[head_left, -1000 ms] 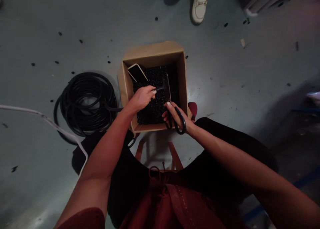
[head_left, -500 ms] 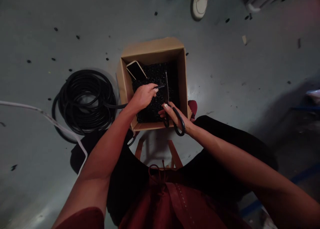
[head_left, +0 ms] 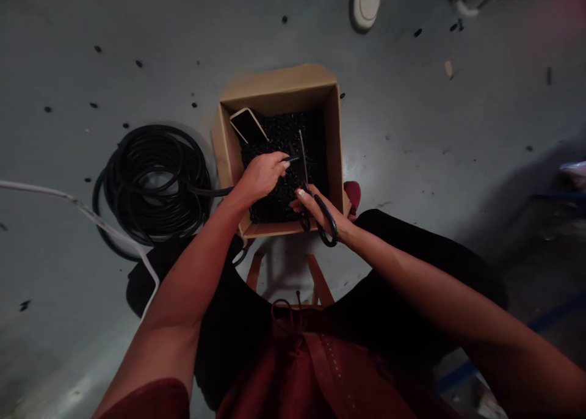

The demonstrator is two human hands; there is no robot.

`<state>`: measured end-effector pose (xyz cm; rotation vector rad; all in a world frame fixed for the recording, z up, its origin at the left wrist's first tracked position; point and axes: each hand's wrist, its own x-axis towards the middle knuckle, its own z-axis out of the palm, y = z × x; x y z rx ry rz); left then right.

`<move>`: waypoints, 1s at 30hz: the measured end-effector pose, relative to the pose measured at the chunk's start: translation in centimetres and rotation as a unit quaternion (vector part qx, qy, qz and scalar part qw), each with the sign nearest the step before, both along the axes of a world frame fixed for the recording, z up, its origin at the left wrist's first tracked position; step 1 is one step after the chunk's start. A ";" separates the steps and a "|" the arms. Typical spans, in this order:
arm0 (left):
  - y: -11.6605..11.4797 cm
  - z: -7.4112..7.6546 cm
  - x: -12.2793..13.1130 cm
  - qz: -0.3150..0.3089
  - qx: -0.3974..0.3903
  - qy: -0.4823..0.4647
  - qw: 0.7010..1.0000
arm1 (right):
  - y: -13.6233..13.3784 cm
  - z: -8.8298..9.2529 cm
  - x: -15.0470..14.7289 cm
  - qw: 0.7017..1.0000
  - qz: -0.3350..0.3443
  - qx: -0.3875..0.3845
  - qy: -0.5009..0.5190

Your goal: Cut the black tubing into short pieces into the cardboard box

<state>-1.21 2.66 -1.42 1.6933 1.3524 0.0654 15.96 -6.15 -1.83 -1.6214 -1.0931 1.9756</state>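
Observation:
My left hand (head_left: 264, 176) is closed around a black ribbed tube (head_left: 293, 159), whose short end sticks out to the right past my fingertips. In my right hand (head_left: 315, 203) is a pair of scissors (head_left: 303, 156) with black handles, the blade pointing away from me beside the tube's end. Whether the blade touches the tube I cannot tell. Both hands are over a cardboard box (head_left: 280, 84) that holds many small black pieces (head_left: 284, 202). A phone-like dark slab with a pale edge (head_left: 248, 126) leans in its far left corner.
Left of the box lies a big coil of black tubing (head_left: 123, 193), a length of it running to my left hand. A white cable (head_left: 110, 229) crosses at the left. Small black bits dot the grey floor (head_left: 412, 126). Another person's white shoe (head_left: 367, 3) is beyond the box.
The scissors' blade tip has swung slightly left, toward the tube's end. My left hand keeps its hold on the tube, and the whole view has shifted a little.

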 end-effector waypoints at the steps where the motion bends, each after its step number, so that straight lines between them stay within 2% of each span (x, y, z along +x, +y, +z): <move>1: 0.0 0.0 0.0 -0.001 0.002 0.001 1.000 | 0.0 -0.2 0.0 1.000 0.005 0.004 -0.004; 6: -0.1 -0.2 -0.1 -0.001 0.010 0.005 1.000 | -0.1 -1.1 0.4 0.995 0.049 0.040 -0.074; 14: -0.2 -0.5 0.0 -0.002 0.008 -0.005 1.000 | 0.4 0.4 0.3 0.985 0.099 0.030 -0.140; 23: 0.0 -0.3 -0.3 -0.020 -0.008 -0.002 1.000 | 0.0 -1.3 0.4 0.997 0.045 0.017 -0.053; 30: -0.1 -0.6 -0.2 -0.030 -0.009 -0.003 1.000 | -0.1 -1.3 0.3 0.998 0.019 -0.005 -0.059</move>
